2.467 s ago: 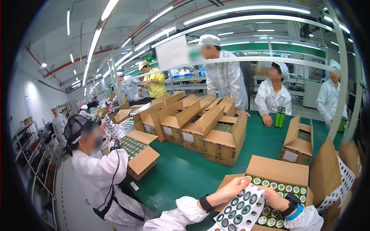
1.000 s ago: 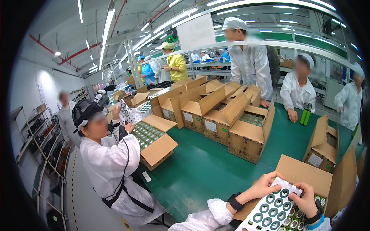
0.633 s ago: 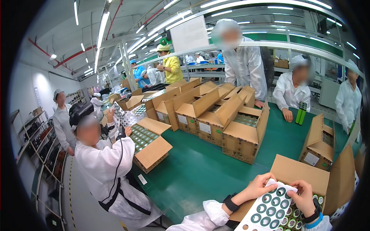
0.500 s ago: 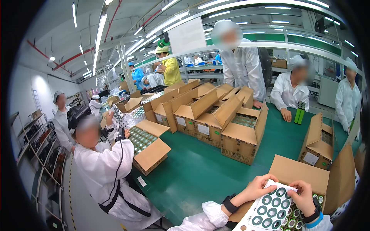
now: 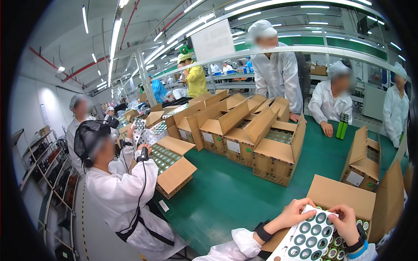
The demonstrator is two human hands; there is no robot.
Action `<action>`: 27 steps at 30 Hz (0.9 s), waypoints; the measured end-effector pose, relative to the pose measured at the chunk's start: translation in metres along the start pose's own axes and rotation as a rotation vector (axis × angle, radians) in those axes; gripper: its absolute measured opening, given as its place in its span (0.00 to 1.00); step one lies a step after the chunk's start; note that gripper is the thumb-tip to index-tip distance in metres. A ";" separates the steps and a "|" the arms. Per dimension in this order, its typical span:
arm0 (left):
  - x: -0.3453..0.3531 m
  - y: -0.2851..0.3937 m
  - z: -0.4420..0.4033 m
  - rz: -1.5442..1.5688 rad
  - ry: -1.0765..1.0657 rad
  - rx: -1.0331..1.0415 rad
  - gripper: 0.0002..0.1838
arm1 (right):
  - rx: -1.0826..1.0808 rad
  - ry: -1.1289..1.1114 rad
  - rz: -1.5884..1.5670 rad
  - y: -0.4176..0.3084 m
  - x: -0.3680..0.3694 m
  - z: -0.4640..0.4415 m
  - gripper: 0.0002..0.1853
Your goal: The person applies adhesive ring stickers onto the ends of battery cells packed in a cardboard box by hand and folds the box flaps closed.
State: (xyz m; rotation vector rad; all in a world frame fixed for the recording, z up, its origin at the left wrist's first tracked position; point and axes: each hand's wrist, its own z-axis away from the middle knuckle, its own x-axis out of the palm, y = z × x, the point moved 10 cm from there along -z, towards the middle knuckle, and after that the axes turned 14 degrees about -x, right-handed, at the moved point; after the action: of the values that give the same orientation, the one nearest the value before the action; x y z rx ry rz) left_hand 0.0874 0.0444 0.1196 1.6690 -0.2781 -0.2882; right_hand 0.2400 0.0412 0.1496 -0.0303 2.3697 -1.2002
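My left hand [image 5: 292,214] pinches the upper left edge of a white sheet of dark green ring stickers [image 5: 310,235]. At the sheet's upper right corner, the fingers of my right hand [image 5: 345,221] are closed on the edge, close to one of the rings. The sheet is tilted over an open cardboard box [image 5: 342,195] and hides part of what is inside. Round ends of green-sleeved battery cells [image 5: 332,252] show beside and below the sheet. One wrist wears a black band, the other a black and a blue band.
Several open cardboard boxes [image 5: 274,162] stand in a row on the green table [image 5: 209,187]. A co-worker [image 5: 117,187] at the left holds another ring sheet over a box of cells [image 5: 165,160]. Green cells [image 5: 342,127] stand upright near a seated person [image 5: 333,98]. Another box [image 5: 361,167] stands at the right.
The view has shifted slightly. Both my hands remain on the sheet, with the right fingers slightly moved at its corner. The co-worker at the left has turned their head toward their sheet.
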 end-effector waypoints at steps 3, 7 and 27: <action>0.000 0.002 0.000 0.001 0.003 0.018 0.12 | 0.105 0.054 -0.109 0.004 -0.001 0.003 0.04; 0.000 -0.001 0.000 0.005 -0.009 0.018 0.12 | 0.109 0.030 -0.105 0.003 0.000 0.002 0.04; 0.000 0.003 0.001 -0.010 -0.002 0.048 0.10 | 0.087 -0.010 -0.104 0.001 0.007 0.001 0.18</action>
State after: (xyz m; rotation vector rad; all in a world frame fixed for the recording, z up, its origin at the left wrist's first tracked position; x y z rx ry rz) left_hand 0.0870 0.0434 0.1221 1.7183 -0.2804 -0.2921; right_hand 0.2351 0.0396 0.1452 -0.1324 2.3296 -1.3469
